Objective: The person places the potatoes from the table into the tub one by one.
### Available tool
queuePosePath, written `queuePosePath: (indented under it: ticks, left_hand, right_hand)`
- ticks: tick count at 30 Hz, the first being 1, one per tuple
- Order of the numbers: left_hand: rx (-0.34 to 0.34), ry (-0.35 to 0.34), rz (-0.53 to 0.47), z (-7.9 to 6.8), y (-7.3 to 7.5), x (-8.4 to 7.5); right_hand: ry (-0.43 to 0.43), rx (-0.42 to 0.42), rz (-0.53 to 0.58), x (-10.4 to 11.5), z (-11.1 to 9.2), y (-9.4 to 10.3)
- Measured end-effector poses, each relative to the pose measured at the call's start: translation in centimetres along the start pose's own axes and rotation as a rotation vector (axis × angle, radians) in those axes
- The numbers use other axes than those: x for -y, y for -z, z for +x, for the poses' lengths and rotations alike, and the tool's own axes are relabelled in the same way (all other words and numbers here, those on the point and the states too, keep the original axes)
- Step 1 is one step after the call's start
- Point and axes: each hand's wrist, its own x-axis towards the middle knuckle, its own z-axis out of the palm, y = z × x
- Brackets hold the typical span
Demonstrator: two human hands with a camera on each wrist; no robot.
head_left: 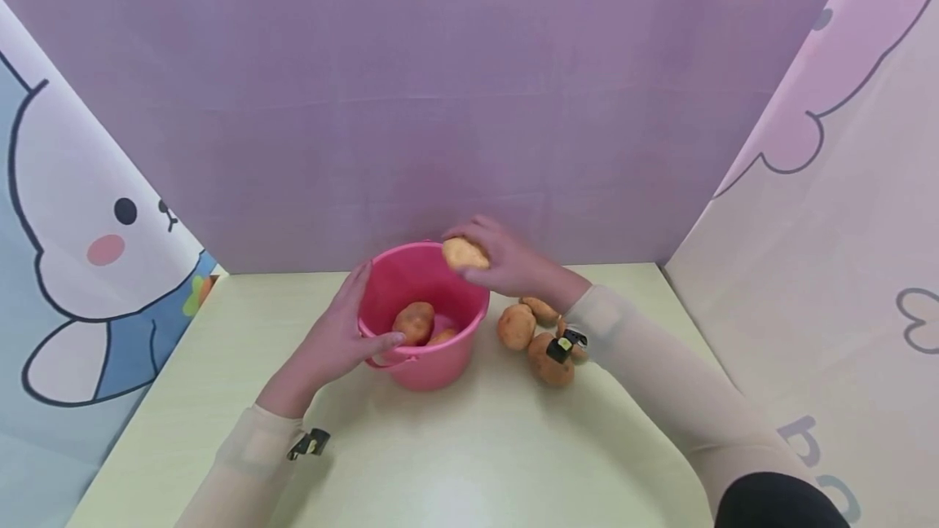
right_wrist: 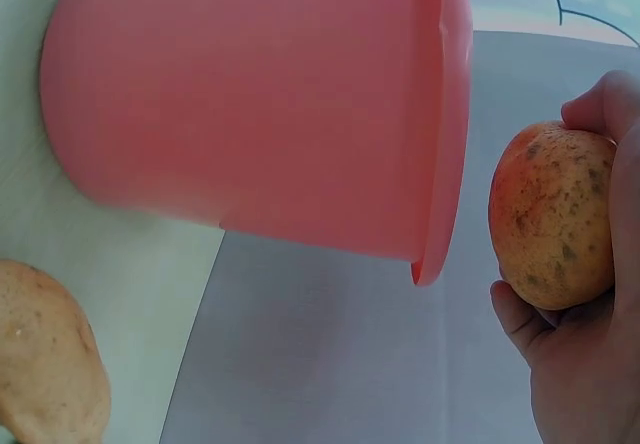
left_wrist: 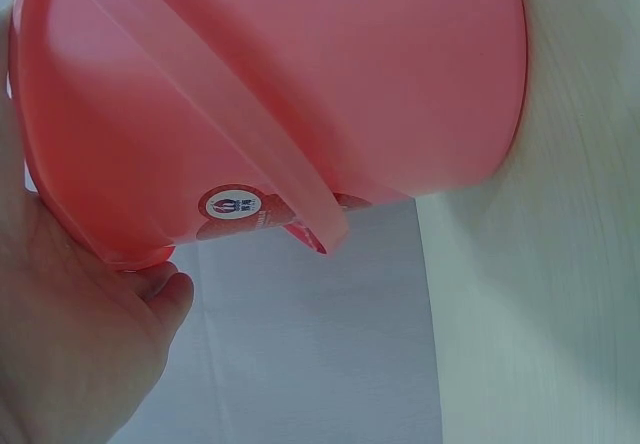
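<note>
A pink bucket (head_left: 433,365) stands upright on the table, with a brown potato (head_left: 414,323) and part of another potato (head_left: 443,337) visible inside. My left hand (head_left: 341,332) holds the bucket's left rim, its thumb lying along the front edge. In the left wrist view that same hand (left_wrist: 80,324) is at the rim, beside the hanging pink handle (left_wrist: 220,114). Above the bucket's right rim, my right hand (head_left: 506,255) grips a potato (head_left: 465,253) between thumb and fingers. The right wrist view shows this speckled potato (right_wrist: 555,219) apart from the rim.
Several loose potatoes (head_left: 517,327) lie on the pale table (head_left: 469,463) to the right of the bucket, partly hidden by my right wrist. A purple wall (head_left: 469,104) rises behind, and printed panels (head_left: 829,267) flank both sides.
</note>
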Motion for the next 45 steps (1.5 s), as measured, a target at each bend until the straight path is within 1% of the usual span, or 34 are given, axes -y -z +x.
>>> queuePosePath:
  ticks: [9, 14, 21, 25, 29, 34, 45]
  left_hand:
    - [0.003, -0.025, -0.026, 0.1, 0.0, 0.0]
    - [0.000, -0.029, -0.028, 0.1, 0.0, 0.0]
    - [0.004, -0.015, -0.011, 0.0, 0.1, -0.1]
    - [0.005, -0.009, -0.004, 0.0, 0.1, 0.0]
    - [0.003, -0.027, -0.008, 0.0, 0.0, 0.0]
    - [-0.004, -0.028, -0.006, 0.1, -0.1, 0.0]
    - [-0.003, -0.030, -0.012, 0.1, -0.1, -0.1]
  right_hand:
    - [0.026, 0.013, -0.004, 0.8, 0.7, -0.5]
    - [0.016, 0.013, 0.011, 1.1, 1.0, -0.9]
    - [-0.014, 0.036, 0.036, 1.3, 1.3, -1.5]
    - [-0.014, 0.047, 0.053, 1.3, 1.5, -1.8]
    - [-0.011, 0.070, 0.044, 1.3, 1.6, -2.0]
    - [-0.010, 0.090, 0.041, 1.4, 1.6, -2.0]
    - [-0.031, 0.103, 0.028, 1.6, 1.9, -2.2]
